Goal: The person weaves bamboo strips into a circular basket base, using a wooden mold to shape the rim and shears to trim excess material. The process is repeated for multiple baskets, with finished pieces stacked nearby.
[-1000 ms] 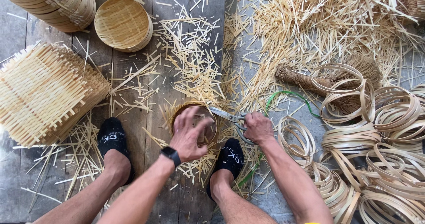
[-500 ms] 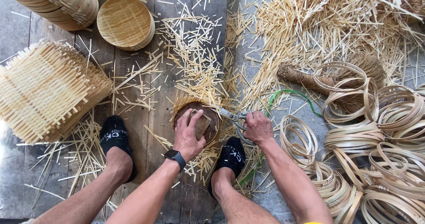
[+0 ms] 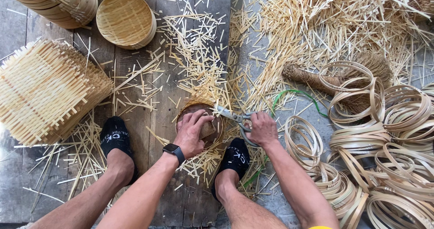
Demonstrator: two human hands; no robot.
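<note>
My left hand [image 3: 192, 131] presses down inside a small round bamboo ring basket [image 3: 216, 139] that rests on the wooden planks between my feet. A black watch sits on that wrist. My right hand [image 3: 263, 128] grips metal scissors [image 3: 231, 116], blades pointing left at the basket's upper right rim. Cut bamboo strips [image 3: 199, 70] lie scattered just beyond the basket.
A stack of square woven bamboo mats [image 3: 45, 91] lies at left. A finished round basket [image 3: 125, 20] and stacked baskets [image 3: 63, 0] sit at top left. Bamboo hoops [image 3: 389, 134] pile at right, beside a straw brush [image 3: 316, 79] and green cord [image 3: 296, 93]. My black-socked feet [image 3: 115, 140] flank the work.
My left hand has shifted right and settled flatter into the basket, turning it. The scissors stay at the rim in my right hand.
</note>
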